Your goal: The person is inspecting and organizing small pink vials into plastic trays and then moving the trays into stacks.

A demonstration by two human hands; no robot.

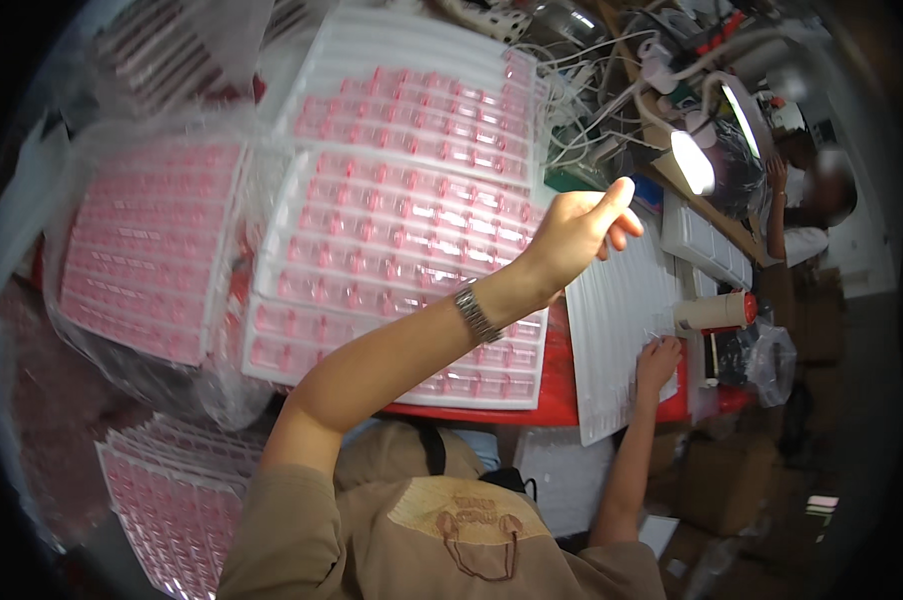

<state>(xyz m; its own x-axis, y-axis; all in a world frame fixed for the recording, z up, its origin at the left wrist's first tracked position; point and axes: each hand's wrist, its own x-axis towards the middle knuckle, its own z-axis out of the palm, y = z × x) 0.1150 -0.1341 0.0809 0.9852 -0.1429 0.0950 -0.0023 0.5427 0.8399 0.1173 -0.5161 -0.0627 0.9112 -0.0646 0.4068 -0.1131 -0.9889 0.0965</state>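
My left hand (584,232), with a metal watch (478,312) on its wrist, is raised over the right edge of a white ribbed tray (392,400). Its fingers curl in under the thumb, and anything between them is hidden. Rows of small clear pink plastic pieces (397,240) fill that tray. My right hand (658,366) rests low at the right edge of another white ribbed tray (612,290). Its fingers are drawn together beside small clear bits (662,332), too small to name. What the fingertips grip cannot be made out.
Another pink-filled tray (152,250) lies in clear plastic at left; stacked ones (172,490) stand lower left. A lit lamp (692,162), tangled white cables (592,90), a cream cup-like container (710,312) and a white box (707,245) crowd the right. Beyond sits another person (807,240).
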